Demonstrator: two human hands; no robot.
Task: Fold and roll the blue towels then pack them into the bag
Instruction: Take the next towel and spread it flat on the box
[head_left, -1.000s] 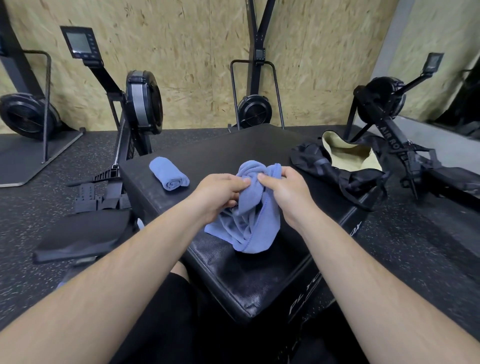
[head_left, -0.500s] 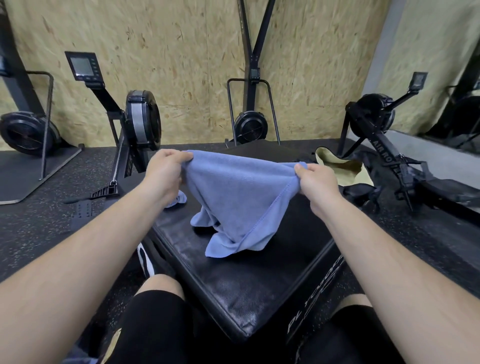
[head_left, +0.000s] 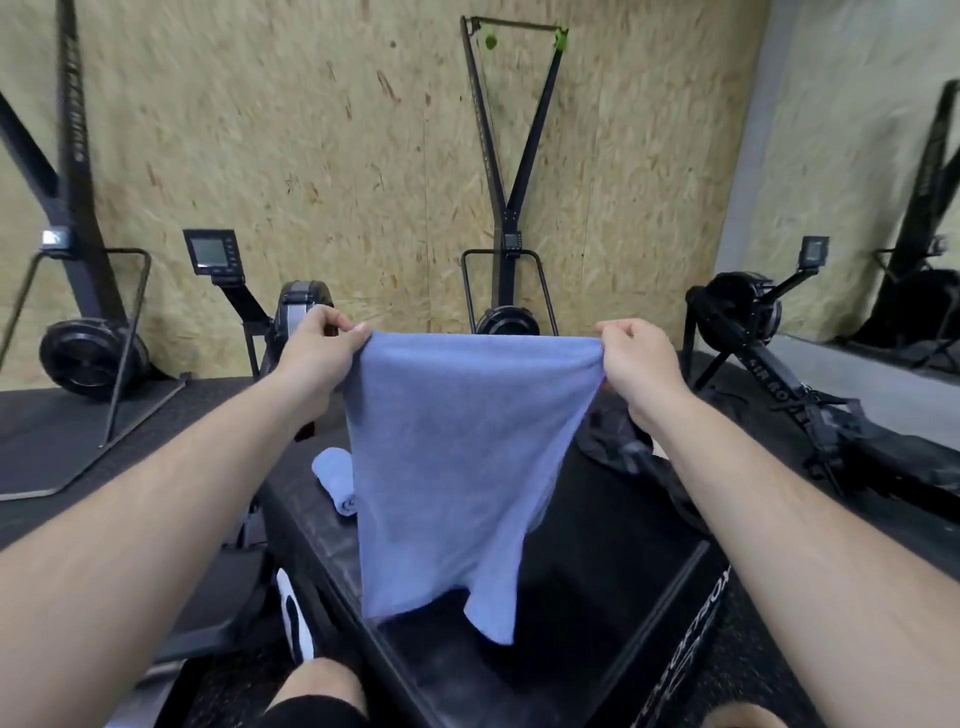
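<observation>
A blue towel (head_left: 447, 467) hangs spread out in the air above the black box (head_left: 587, 613). My left hand (head_left: 319, 345) pinches its top left corner and my right hand (head_left: 636, 358) pinches its top right corner, with the top edge stretched taut between them. The towel's lower edge dangles just above the box top. A second blue towel, rolled (head_left: 335, 480), lies on the box at the left, partly hidden behind the hanging towel. The black bag (head_left: 613, 441) sits on the box at the right, mostly hidden by my right arm and the towel.
Rowing machines stand at the left (head_left: 291, 322) and right (head_left: 769, 353) of the box. A ski machine (head_left: 506, 291) stands against the chipboard wall behind. My knees and a shoe (head_left: 293, 618) are at the box's near edge. The floor is dark rubber.
Both hands have lifted the towel off the box and moved apart, so it went from a bunched heap to hanging flat. The view has tilted upward.
</observation>
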